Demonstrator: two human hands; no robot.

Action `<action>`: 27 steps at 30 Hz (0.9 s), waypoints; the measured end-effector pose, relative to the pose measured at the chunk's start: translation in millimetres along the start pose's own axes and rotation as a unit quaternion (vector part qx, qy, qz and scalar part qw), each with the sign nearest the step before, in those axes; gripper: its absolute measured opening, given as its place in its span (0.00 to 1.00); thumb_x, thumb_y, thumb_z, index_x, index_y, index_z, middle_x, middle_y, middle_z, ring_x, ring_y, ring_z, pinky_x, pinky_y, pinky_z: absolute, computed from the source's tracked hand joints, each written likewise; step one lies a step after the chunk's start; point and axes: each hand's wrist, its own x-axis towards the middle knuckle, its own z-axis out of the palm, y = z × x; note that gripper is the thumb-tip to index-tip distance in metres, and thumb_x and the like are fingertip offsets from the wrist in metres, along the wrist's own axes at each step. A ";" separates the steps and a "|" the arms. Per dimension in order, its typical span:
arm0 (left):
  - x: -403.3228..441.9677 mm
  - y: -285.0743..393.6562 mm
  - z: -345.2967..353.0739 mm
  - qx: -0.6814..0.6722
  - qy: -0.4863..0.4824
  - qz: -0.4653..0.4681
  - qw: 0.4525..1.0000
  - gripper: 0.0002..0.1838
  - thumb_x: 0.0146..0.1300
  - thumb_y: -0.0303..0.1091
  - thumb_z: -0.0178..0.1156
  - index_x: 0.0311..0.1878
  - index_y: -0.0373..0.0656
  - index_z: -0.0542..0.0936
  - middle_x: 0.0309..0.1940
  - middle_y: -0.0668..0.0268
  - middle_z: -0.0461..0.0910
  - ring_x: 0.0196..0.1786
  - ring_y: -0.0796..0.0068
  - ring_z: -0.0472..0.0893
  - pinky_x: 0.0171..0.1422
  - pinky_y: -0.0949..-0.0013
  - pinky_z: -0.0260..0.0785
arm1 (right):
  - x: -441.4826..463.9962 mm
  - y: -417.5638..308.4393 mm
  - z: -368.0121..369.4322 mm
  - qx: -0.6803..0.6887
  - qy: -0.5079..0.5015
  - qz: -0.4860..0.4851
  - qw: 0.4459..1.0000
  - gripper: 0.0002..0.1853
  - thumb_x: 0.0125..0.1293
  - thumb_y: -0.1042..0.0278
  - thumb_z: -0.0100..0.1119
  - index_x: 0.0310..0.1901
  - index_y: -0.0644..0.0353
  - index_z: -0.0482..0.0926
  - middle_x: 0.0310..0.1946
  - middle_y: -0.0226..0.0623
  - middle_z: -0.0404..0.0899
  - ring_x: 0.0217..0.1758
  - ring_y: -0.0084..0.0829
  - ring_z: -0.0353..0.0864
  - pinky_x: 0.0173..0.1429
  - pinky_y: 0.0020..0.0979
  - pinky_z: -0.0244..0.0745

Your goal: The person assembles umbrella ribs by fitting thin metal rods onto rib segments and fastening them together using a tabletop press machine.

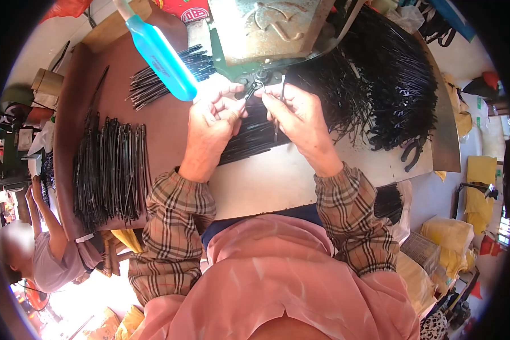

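My left hand is closed in a pinch on a thin dark metal piece, right at the small working head of a machine. On the other side, my right hand has thumb and forefinger pressed together around a slim metal rod, whose lower end shows beneath the fingers. The fingertips of both hands are close together, and the small parts between them are hard to make out. Below the hands lies a bundle of thin black ribs.
A metal machine housing with an umbrella emblem rises ahead. A blue lamp hangs at its left. Bundles of black ribs lie left, a large heap right, with black-handled pliers. Another person sits far left.
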 end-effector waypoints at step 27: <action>0.9 -8.7 3.5 0.066 0.002 0.032 0.997 0.20 0.67 0.25 0.60 0.62 0.33 0.77 0.30 0.74 0.76 0.26 0.90 0.67 0.28 0.84 0.58 | 2.0 -0.7 -4.7 0.066 -0.019 0.031 0.997 0.09 0.70 0.69 0.59 0.44 0.66 0.84 0.25 0.24 0.76 0.27 0.12 0.71 0.30 0.17 0.65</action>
